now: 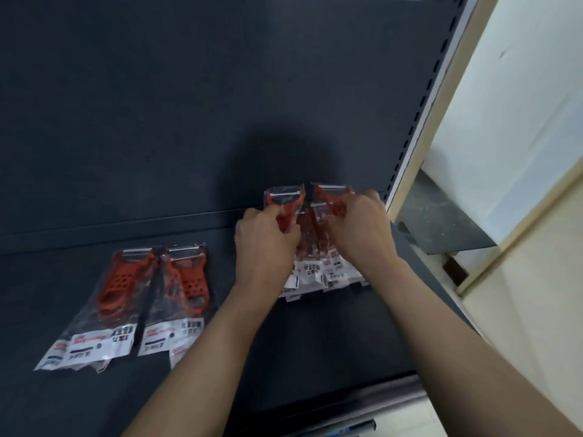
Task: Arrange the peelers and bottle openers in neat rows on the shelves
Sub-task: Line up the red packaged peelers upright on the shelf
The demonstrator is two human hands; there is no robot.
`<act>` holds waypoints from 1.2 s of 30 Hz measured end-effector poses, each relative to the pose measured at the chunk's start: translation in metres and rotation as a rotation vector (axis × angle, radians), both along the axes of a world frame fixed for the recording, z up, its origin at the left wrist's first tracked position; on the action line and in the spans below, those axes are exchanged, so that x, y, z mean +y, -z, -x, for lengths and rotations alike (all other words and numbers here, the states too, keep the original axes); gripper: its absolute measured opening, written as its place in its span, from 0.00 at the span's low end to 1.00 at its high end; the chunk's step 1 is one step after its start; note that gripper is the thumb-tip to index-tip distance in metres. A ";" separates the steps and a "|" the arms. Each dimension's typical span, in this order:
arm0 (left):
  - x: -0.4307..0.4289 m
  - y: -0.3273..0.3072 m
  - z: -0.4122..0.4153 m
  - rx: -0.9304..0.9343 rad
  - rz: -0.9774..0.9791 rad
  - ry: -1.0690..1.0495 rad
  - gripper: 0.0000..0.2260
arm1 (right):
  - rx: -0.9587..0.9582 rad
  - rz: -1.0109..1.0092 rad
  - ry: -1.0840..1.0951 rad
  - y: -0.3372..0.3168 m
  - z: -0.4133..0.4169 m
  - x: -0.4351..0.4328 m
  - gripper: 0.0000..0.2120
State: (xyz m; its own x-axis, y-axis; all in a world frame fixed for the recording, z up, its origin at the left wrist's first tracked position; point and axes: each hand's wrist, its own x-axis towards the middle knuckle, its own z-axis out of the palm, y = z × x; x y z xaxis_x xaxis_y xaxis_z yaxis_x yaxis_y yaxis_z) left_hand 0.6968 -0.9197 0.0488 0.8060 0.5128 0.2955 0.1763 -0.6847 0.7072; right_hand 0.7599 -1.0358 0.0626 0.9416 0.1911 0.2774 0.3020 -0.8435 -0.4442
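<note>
Red peelers in clear plastic bags lie on a dark shelf (315, 335). Two bagged peelers (123, 291) (186, 279) rest side by side at the left, blades toward the back panel. At the right, near the back of the shelf, my left hand (265, 244) grips one bagged peeler (285, 203) and my right hand (362, 228) grips another bagged peeler (331, 197). Both are tilted up at the blade end. Under my hands lies a stack of more bagged peelers (318, 269), its white labels pointing toward me. No bottle openers are visible.
A dark back panel (189, 105) rises behind the shelf. A slotted upright post (419, 121) bounds the shelf at the right, with a pale wall (520, 105) beyond it. A metal price rail (378, 402) runs along the shelf's front edge.
</note>
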 end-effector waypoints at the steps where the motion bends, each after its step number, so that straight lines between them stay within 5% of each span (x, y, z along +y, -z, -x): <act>1: -0.006 0.000 -0.005 0.011 0.005 0.000 0.10 | 0.001 -0.003 0.013 0.001 -0.006 -0.009 0.09; 19: -0.030 0.013 -0.029 0.136 -0.013 -0.159 0.14 | 0.223 0.121 -0.075 0.042 -0.066 -0.048 0.11; 36: -0.026 0.016 -0.026 0.130 0.004 -0.166 0.14 | 0.168 0.126 -0.039 0.048 -0.068 -0.046 0.10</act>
State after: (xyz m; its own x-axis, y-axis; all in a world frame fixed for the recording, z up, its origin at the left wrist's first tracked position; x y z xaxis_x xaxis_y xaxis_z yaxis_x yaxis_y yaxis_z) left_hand 0.7224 -0.9457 0.0329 0.7419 0.6424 0.1920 0.3765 -0.6361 0.6735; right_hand 0.8283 -1.0814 0.0147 0.9638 0.2512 0.0892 0.2660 -0.8847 -0.3829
